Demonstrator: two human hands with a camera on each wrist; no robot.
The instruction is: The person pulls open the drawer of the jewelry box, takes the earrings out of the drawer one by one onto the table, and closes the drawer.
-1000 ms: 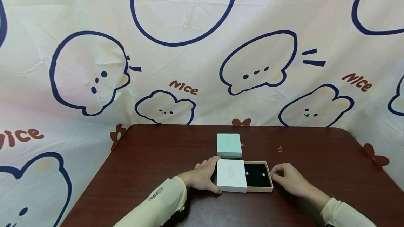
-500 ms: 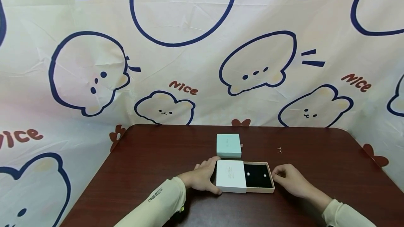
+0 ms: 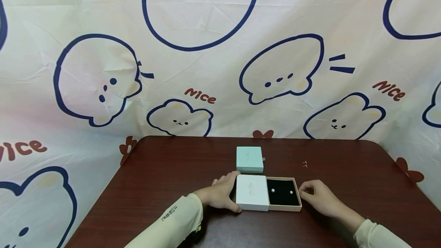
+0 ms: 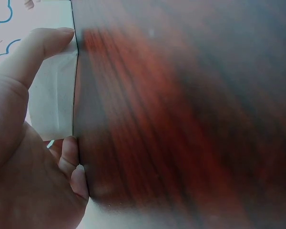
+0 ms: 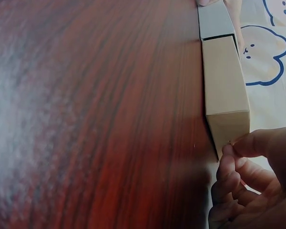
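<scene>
A white jewelry box sleeve lies on the table, its drawer slid out to the right. Two pearl-like studs sit on the drawer's black pad. My left hand grips the sleeve's left end, thumb at the near corner and fingers at the far one; in the left wrist view the thumb rests along the sleeve's side. At the drawer's right end my right hand pinches a tiny pull tab, mostly hidden between thumb and index finger.
Behind the white sleeve stands a closed teal box with a small tab on its right side. A pair of tiny gold-coloured pieces lies farther right on the dark wooden table. A cartoon-printed cloth hangs behind.
The right hand has moved slightly right, and the drawer has slid a little farther out of the sleeve with it. The left hand and sleeve have stayed in place.
</scene>
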